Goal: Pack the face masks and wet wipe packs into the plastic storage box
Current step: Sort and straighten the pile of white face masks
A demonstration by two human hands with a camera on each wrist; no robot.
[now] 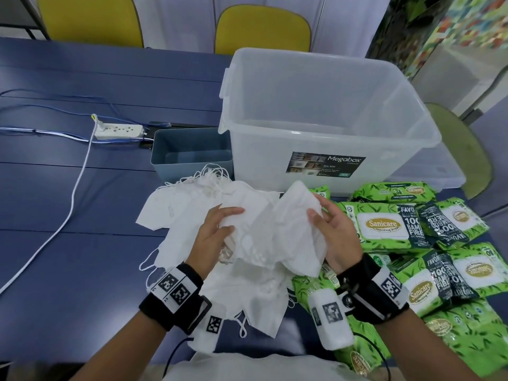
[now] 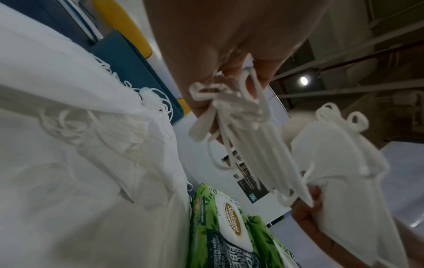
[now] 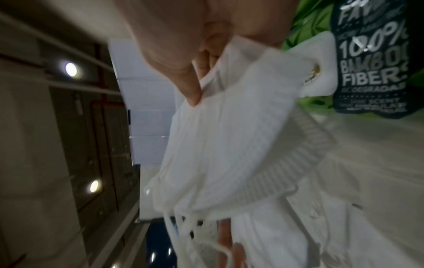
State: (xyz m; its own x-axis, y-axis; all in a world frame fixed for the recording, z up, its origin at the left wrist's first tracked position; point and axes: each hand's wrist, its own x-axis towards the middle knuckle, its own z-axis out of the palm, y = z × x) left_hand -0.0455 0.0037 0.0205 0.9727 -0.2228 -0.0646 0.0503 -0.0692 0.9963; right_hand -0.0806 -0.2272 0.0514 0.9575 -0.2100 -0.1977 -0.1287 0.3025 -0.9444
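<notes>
Two yellow chairs (image 1: 90, 19) stand at twelve o'clock behind a blue table (image 1: 82, 78); round ceiling lights (image 3: 71, 69) glow overhead.

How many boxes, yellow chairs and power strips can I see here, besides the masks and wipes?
Boxes: 2, clear storage box and small blue bin
Yellow chairs: 2, left chair and right chair
Power strips: 1
Total: 5

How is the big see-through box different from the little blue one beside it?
The clear storage box is much larger and taller than the blue bin. The clear storage box has see-through walls; the blue bin is solid grey-blue. The clear storage box carries a Megabox label on its front, while the blue bin's front is hidden behind the face masks. Both stand upright, lidless and look empty.
</notes>
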